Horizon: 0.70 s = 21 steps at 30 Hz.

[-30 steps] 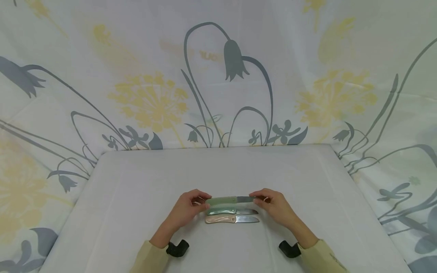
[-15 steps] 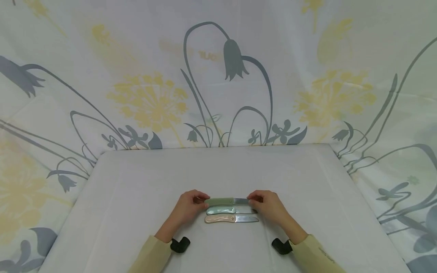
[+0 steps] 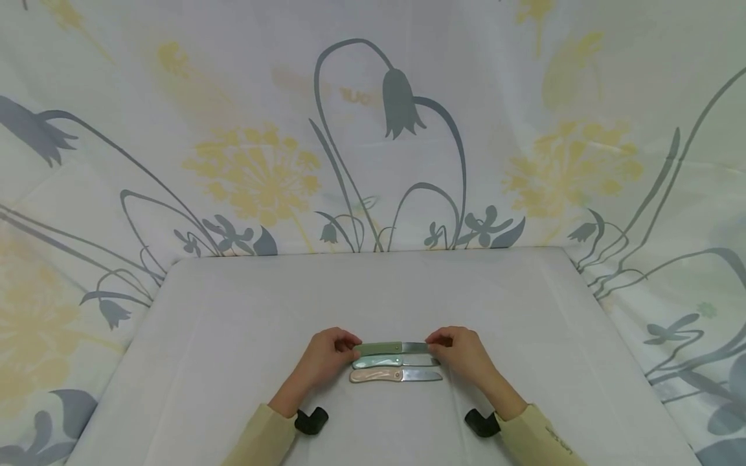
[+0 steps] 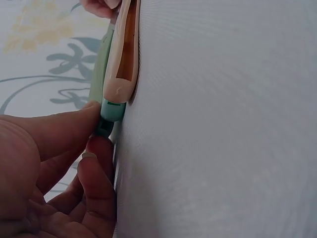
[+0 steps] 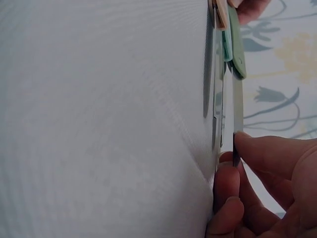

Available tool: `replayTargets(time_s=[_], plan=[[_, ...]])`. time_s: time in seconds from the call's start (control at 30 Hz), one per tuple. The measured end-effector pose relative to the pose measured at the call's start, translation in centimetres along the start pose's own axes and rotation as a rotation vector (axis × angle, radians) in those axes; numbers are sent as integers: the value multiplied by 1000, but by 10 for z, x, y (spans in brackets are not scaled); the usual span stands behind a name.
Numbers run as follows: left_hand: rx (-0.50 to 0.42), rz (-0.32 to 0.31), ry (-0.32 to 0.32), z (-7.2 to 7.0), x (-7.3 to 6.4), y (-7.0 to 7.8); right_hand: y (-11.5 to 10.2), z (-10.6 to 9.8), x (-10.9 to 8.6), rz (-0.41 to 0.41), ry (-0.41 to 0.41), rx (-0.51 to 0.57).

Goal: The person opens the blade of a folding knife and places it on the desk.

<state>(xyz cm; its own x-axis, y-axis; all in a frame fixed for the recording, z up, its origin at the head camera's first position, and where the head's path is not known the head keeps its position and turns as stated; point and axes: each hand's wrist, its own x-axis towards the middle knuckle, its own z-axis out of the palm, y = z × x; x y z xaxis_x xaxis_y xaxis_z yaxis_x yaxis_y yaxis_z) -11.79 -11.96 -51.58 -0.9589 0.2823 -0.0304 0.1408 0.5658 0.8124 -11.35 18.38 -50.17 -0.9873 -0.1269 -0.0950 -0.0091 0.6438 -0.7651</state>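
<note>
Three folding knives with opened blades lie parallel in the head view, handles left and blade tips right. Farthest back is the knife with an olive-green handle point(image 3: 379, 349). My left hand point(image 3: 326, 357) pinches its handle end between thumb and fingers. My right hand point(image 3: 463, 353) pinches its blade near the tip, which the fingers hide. In front of it lies a knife with a pearly mint handle point(image 3: 377, 362), then one with a pearly beige handle point(image 3: 375, 375). In the right wrist view the green knife's blade point(image 5: 238, 106) stands slightly off the white surface.
A white cloth-covered table point(image 3: 373, 291) spreads around the knives. Behind and beside it hangs a pale curtain point(image 3: 250, 77) with grey and yellow flower prints. A black wrist device point(image 3: 311, 421) sits at the left sleeve, another black device point(image 3: 482, 422) at the right.
The green knife has come slightly nearer me, closer to the mint one. My right fingers have slid a little left along its blade, covering more of the tip.
</note>
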Motion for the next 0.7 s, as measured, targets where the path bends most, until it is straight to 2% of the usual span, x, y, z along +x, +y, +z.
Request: replayTargets(time_s=[0.43,0.7], plan=[[16,-9,12,1,-3,4,1,-4,-3,11,19,-15],[5,10,67,-4,-7,-2,6,-13,-6,-24,60,-35]])
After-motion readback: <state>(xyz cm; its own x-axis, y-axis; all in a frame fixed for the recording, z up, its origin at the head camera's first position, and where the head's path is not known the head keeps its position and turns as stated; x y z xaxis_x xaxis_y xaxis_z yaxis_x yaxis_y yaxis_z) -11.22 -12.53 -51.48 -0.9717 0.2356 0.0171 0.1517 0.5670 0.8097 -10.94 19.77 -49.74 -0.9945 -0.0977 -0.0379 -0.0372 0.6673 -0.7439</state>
